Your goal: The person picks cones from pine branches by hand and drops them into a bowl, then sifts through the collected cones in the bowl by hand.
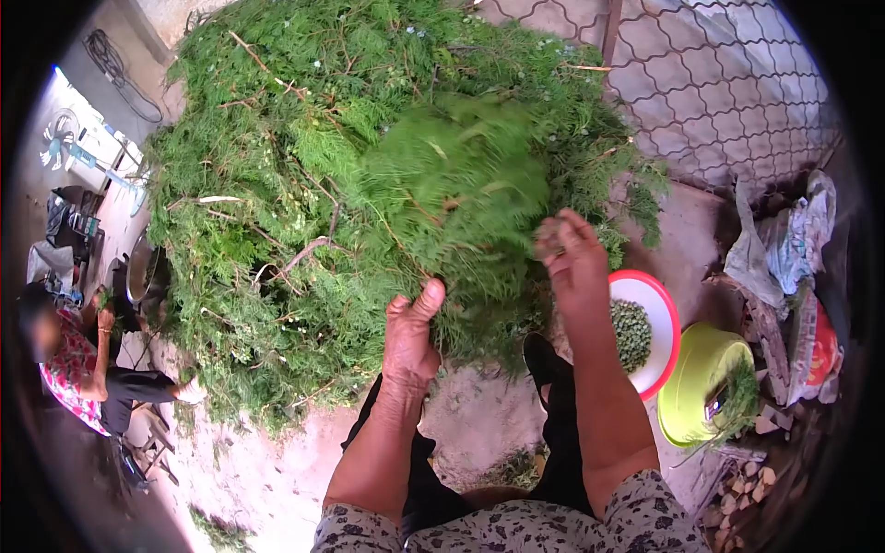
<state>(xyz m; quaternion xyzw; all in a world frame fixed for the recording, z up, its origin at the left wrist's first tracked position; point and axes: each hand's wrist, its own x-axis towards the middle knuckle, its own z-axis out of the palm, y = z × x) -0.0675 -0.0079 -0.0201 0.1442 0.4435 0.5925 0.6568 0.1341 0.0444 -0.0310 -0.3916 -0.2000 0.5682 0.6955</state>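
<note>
My left hand (412, 327) is closed round the stem of a leafy green conifer branch (461, 198), its thumb pointing up. The branch is blurred and spreads out in front of the big heap of cut branches (249, 157). At the branch's right edge is my right hand (573, 253), raised with its fingers curled together; small greyish bits seem to lie in them, too unclear to name. Just below and right of that hand stands a white bowl (660, 343) with a red rim. Small round green berries (631, 336) lie inside it.
A yellow-green plastic tub (682, 405) with sprigs on it is right of the bowl. Wire mesh (719, 83), plastic sacks (793, 240) and chopped wood (742, 493) line the right side. At far left sits another person (78, 369), near a fan (63, 138).
</note>
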